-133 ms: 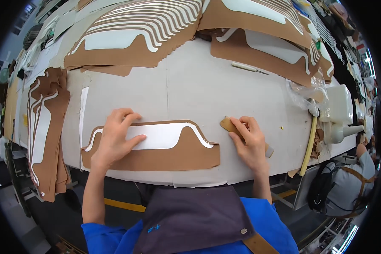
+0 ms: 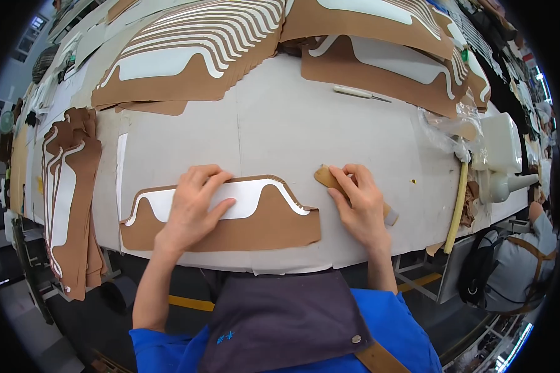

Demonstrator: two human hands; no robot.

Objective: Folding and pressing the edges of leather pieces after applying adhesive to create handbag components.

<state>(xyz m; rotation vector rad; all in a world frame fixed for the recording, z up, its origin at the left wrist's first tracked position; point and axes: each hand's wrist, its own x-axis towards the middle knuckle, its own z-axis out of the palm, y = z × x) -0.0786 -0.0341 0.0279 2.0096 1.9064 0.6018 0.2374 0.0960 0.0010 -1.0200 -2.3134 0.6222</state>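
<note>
A brown leather-like panel [image 2: 264, 235] with a white shaped piece [image 2: 246, 206] on it lies in front of me near the table's front edge. Its upper edge is folded over, with small pleats at the curves. My left hand [image 2: 196, 205] rests on the panel's middle, fingers at the folded edge and thumb spread apart on the white piece. Just beyond the panel's right end, my right hand [image 2: 359, 205] is closed round a flat tan wooden tool [image 2: 323, 176]. One rounded end shows past the fingertips, the other beside the palm. The tool is apart from the panel.
Fanned brown panels with white pieces [image 2: 158, 63] lie at the far left; more panels [image 2: 379, 81] lie far right. A bundle [image 2: 74, 205] hangs over the left edge. An awl-like tool [image 2: 361, 93], a white bottle [image 2: 501, 143] and a yellow strip [image 2: 458, 208] lie rightward. Another person [image 2: 519, 267] sits at right.
My left hand has slid to the right along the panel's folded edge. The right hand with the wooden tool has shifted slightly left and up. The whole view has tilted a little.
</note>
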